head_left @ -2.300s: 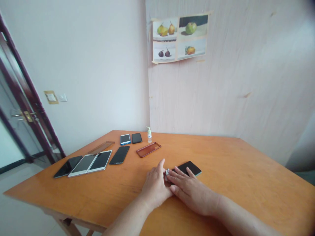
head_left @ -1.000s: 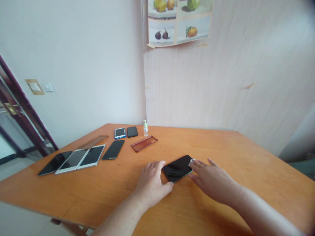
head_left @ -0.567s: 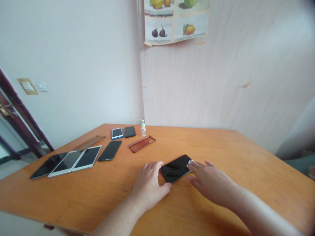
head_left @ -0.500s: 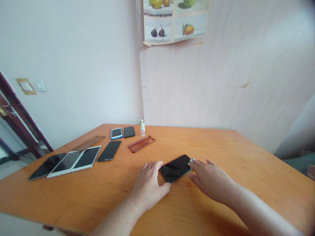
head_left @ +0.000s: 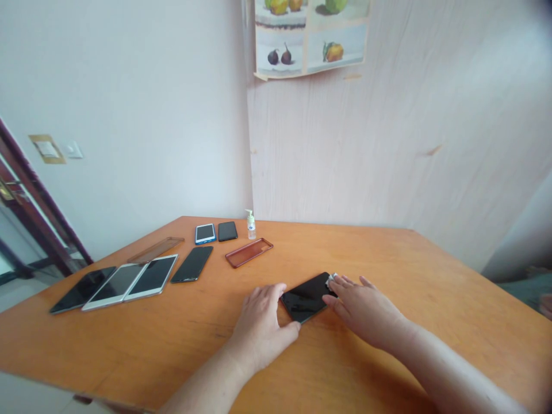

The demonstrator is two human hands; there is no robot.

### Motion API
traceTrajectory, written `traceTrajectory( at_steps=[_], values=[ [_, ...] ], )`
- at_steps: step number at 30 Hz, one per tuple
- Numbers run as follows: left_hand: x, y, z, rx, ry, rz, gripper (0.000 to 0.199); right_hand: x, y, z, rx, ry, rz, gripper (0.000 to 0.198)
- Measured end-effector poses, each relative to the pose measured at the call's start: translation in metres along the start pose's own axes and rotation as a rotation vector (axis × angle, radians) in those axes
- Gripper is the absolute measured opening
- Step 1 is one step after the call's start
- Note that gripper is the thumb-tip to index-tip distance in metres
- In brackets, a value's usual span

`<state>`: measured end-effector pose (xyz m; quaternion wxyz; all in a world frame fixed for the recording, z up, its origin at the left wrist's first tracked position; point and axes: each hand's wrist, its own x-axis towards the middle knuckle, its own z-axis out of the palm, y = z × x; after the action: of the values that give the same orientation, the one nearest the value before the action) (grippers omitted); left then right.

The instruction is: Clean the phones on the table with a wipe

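A black smartphone (head_left: 306, 296) lies screen up on the wooden table, slanting away to the right. My left hand (head_left: 262, 325) grips its near-left end, thumb at the near corner and fingers at the left corner. My right hand (head_left: 364, 307) lies over the phone's right end with its fingers fairly straight, pressing a small crumpled white wipe (head_left: 331, 280) against the far right corner. Most of that wipe is hidden under the fingertips. Behind the phone sits a reddish phone case (head_left: 249, 253), apart from both hands.
Several phones lie left, including a white one (head_left: 152, 278) and a black one (head_left: 192, 264). Farther back are a blue-cased phone (head_left: 205, 233), a small black phone (head_left: 227, 231) and a clear pump bottle (head_left: 251, 226). A brownish clear case (head_left: 157, 250) rests near the left edge.
My right hand has shifted slightly left over the phone, bringing the wipe with it along the right end. My left hand keeps its hold. The view has moved a little.
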<state>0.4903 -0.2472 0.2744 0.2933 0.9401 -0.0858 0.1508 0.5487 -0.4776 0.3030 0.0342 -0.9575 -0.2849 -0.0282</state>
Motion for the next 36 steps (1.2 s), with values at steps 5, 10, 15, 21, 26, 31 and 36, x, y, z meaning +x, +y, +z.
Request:
traceTrajectory(
  at_steps=[5,10,15,21,26,31,36],
  values=[
    [0.0,0.0,0.0,-0.021,-0.002,-0.008,0.058,-0.01,-0.033,-0.008,0.286,-0.113,-0.263,0.052],
    [0.0,0.0,0.001,-0.019,0.014,-0.012,0.06,-0.004,-0.023,-0.001,0.265,-0.087,-0.175,0.052],
    [0.0,0.0,0.003,-0.034,0.018,-0.026,0.065,0.009,0.002,0.012,0.114,-0.013,0.1,0.053],
    [-0.001,-0.001,0.003,-0.059,0.036,-0.039,0.073,-0.002,-0.041,-0.002,0.344,-0.125,-0.283,0.054],
    [-0.002,-0.001,0.004,-0.044,0.034,-0.046,0.079,0.011,-0.025,0.008,0.225,-0.039,-0.097,0.054],
    [-0.001,-0.002,0.006,-0.043,0.038,-0.033,0.083,0.014,-0.023,0.011,0.22,-0.052,-0.119,0.056],
    [-0.001,-0.003,0.007,-0.049,0.049,-0.011,0.083,0.008,-0.039,0.004,0.275,-0.089,-0.267,0.056]
  ],
)
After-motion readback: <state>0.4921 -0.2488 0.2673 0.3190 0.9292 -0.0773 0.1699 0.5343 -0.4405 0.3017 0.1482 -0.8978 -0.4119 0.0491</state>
